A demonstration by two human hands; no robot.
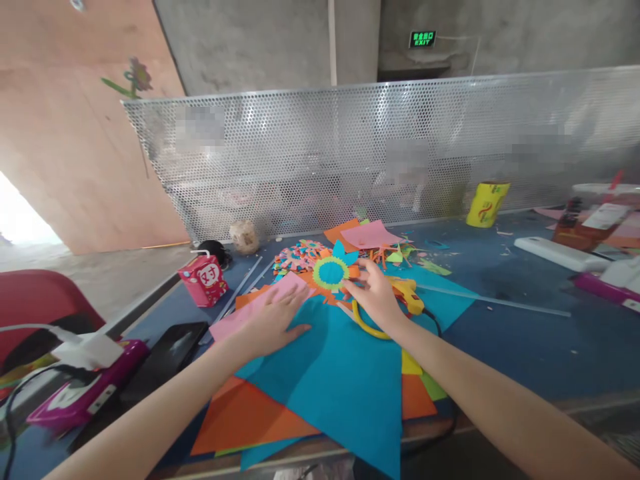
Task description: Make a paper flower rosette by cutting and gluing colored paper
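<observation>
My left hand (275, 317) lies flat, fingers stretched out, on a pink sheet (255, 310) and the edge of a large blue sheet (330, 380). With thumb and fingers my right hand (373, 293) pinches the edge of a craft flower (331, 272). The flower has a blue centre, a scalloped pale yellow ring, and blue and orange petals. Beneath my right hand lies a yellow looped handle (367, 327), perhaps of scissors. A yellow glue gun (407, 293) with a black cord rests just right of it, a clear glue stick (495, 300) stretching from its back end.
Finished flowers (295, 257) and coloured scraps (395, 253) lie behind. A red drink carton (204, 280), black phone (173, 347) and purple power strip (90, 387) are at left. A yellow container (487, 203) stands by the perforated metal screen (300, 147); a white power strip (555, 253) is at right.
</observation>
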